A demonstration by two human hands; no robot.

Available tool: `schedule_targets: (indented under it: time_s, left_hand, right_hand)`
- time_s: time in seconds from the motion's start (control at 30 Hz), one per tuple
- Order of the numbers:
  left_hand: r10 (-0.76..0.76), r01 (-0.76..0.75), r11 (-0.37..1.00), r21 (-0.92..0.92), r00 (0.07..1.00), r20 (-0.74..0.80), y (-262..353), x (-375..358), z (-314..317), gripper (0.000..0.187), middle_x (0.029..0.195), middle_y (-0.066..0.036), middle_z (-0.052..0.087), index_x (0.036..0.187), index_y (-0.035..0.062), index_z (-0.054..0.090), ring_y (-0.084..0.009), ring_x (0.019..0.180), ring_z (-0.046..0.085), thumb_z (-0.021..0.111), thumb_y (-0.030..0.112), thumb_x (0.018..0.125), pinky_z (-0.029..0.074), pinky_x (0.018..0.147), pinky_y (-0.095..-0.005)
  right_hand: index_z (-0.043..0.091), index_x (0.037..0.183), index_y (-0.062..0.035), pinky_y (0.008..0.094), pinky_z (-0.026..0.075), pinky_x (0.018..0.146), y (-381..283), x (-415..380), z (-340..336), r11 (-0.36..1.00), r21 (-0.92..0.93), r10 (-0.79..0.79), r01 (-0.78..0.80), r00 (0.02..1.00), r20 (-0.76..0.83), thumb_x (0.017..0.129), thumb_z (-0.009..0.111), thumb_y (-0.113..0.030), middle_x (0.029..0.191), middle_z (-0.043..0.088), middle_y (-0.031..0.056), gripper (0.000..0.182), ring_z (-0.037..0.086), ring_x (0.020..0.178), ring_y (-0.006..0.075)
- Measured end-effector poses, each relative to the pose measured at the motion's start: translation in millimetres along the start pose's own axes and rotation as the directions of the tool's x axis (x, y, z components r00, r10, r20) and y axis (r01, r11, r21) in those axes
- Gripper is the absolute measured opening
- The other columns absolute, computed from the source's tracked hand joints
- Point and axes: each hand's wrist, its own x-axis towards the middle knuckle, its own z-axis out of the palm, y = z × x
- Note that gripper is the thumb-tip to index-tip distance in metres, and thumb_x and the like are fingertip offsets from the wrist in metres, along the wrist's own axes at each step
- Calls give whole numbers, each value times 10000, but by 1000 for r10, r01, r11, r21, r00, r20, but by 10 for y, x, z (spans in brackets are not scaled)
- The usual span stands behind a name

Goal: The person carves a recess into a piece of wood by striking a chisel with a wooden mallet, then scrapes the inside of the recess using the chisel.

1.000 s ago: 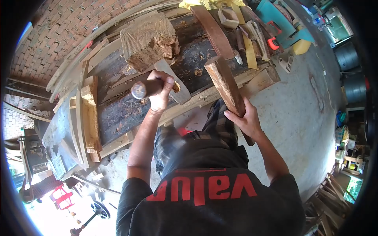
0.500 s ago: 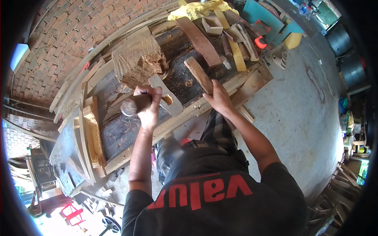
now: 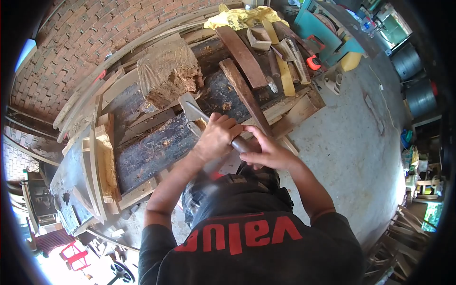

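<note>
Chisel [image 3: 241, 143], slim grey metal with round brown handle, seems stiff, best gripped mid-handle; left hand [image 3: 217, 137] wraps it tightly, right hand [image 3: 271, 153] loosely curls round its end.

Head-worn view, forward and down.
</note>
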Motion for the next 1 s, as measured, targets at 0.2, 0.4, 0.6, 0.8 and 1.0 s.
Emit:
schedule_targets:
  time_s: [0.2,0.4,0.6,0.8,1.0]
  left_hand:
    - [-261,278,961,4,909,-326,272,276,56,325,1136,-82,526,997,125,674,-289,1107,464,746,93,682,321,951,-452]
    - [-332,156,801,-577,919,-212,602,-25,168,128,888,-136,638,954,12,652,-268,796,647,647,6,826,523,729,-365]
    - [-306,302,578,-758,941,141,1120,-73,102,189,913,-122,632,1022,7,637,-247,860,644,679,119,875,520,757,-330]
    - [88,10,450,-893,995,55,1693,180,142,412,1082,-131,555,1114,35,590,-239,1004,556,636,386,903,460,877,-349]
    - [191,226,244,-943,942,275,2058,327,9,315,983,-85,534,1045,38,538,-193,875,540,684,264,880,483,744,-329]
  right_hand:
    - [262,1431,-52,366,510,723,694,589,-125,668,-699,-672,257,610,-419,900,602,-116,955,591,165,633,632,842,305]
    - [296,1439,-59,452,381,950,745,1186,-125,679,-734,-453,-24,772,-445,892,551,-160,1208,462,205,612,459,1102,369]
    - [366,1416,-79,451,426,874,688,1489,-199,209,-905,-442,-371,790,-426,843,557,-103,1186,476,154,605,465,1053,322]
    - [420,1371,-54,454,431,888,433,1176,-489,248,-952,-492,-176,824,-281,795,683,-162,1191,480,177,643,477,1027,349]
    - [508,1211,-8,449,429,896,271,944,-743,208,-972,-601,-105,771,-212,804,672,-136,1135,491,178,457,486,1030,342]
